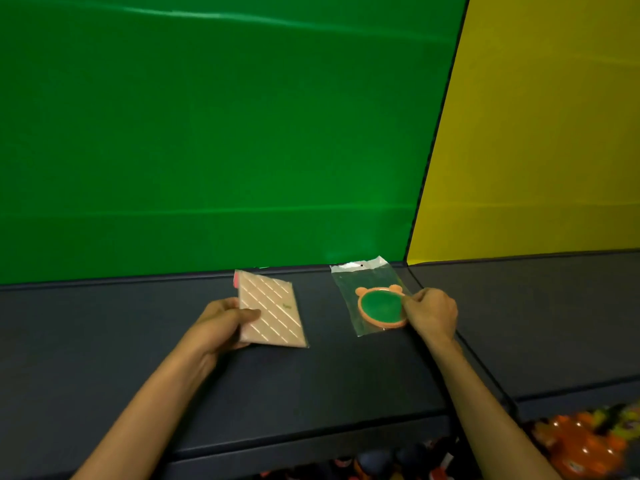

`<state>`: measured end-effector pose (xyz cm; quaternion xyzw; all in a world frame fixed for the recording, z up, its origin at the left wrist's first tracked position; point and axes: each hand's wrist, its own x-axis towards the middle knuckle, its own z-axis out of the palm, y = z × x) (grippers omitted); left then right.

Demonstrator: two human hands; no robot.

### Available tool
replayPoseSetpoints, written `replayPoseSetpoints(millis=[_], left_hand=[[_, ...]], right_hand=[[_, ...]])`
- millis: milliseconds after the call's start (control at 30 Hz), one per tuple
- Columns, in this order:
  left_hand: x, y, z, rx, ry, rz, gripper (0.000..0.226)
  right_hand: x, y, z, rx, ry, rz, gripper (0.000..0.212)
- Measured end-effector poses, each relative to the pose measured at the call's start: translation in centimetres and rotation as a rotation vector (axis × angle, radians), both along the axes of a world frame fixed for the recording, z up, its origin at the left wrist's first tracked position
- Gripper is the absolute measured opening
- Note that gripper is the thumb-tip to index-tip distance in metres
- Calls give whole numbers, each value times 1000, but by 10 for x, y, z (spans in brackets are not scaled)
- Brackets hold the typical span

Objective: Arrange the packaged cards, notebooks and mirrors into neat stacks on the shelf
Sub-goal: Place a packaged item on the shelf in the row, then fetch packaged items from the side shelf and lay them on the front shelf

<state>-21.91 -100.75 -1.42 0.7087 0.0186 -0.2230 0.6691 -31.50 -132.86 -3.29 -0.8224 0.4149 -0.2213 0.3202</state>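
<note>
A beige notebook (pixel 273 308) with diagonal light stripes lies on the dark shelf (pixel 104 341), slightly rotated. My left hand (pixel 221 323) grips its left edge, thumb on top of the cover. To its right lies a round mirror (pixel 381 306) with an orange bear-eared frame, inside a clear plastic bag, its glass reflecting green. My right hand (pixel 431 311) pinches the bag's right edge beside the mirror. No packaged cards are visible.
A green back wall (pixel 207 133) and a yellow side wall (pixel 536 133) rise behind the shelf. A seam splits the shelf just right of my right hand. Orange and dark items (pixel 581 441) sit on a lower level at bottom right.
</note>
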Motion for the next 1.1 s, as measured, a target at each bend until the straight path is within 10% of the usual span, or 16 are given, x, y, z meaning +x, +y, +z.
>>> replayPoseSetpoints(millis=[300, 600, 1100], left_hand=[[9, -36, -10, 266, -173, 112, 14], [-8, -46, -22, 1124, -672, -68, 58], [-43, 62, 11, 1247, -951, -88, 52]], right_hand=[[2, -21, -2, -317, 109, 128, 34], [20, 6, 6, -348, -6, 438, 28], [45, 158, 25, -507, -98, 982, 34]])
